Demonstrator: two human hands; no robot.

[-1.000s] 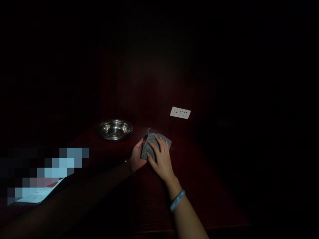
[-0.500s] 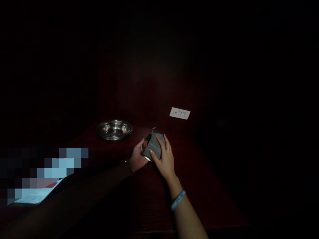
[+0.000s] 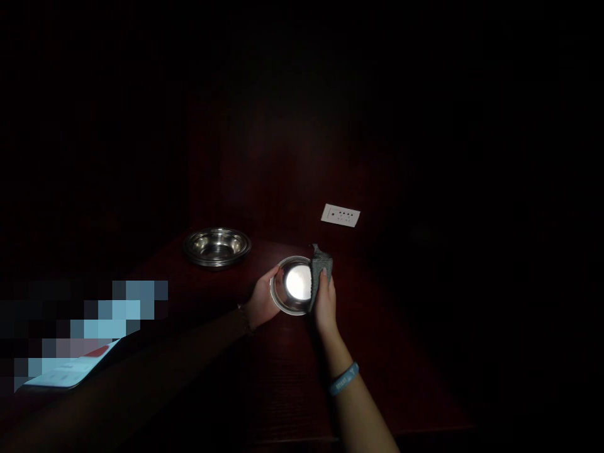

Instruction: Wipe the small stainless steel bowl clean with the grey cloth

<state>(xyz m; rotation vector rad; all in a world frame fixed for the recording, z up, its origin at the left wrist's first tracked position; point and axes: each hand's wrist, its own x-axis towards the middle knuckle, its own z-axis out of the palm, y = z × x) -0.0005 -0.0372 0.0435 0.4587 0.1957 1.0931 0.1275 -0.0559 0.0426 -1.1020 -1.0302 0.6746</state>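
A shiny metal bowl (image 3: pixel 283 286) is held over the table, its round inside facing me with a bright glare in the middle. My left hand (image 3: pixel 263 301) grips its left rim, thumb on the front and the other fingers hidden behind. At the right rim, my right hand (image 3: pixel 325 305) is closed on a grey cloth (image 3: pixel 321 267), which is folded over the bowl's edge. The right thumb presses on the cloth's front; most of the right fingers are out of sight behind it.
Several stacked metal bowls (image 3: pixel 217 259) stand at the back left of the dark red table (image 3: pixel 377 352). A white power socket plate (image 3: pixel 340 215) is on the panel behind. At the left lies a lit screen (image 3: pixel 70 372), partly pixelated. Surroundings are very dark.
My right hand has moved the cloth from across the bowl's opening to its right rim, uncovering the inside. The bowl now faces me more. My left hand has barely moved.
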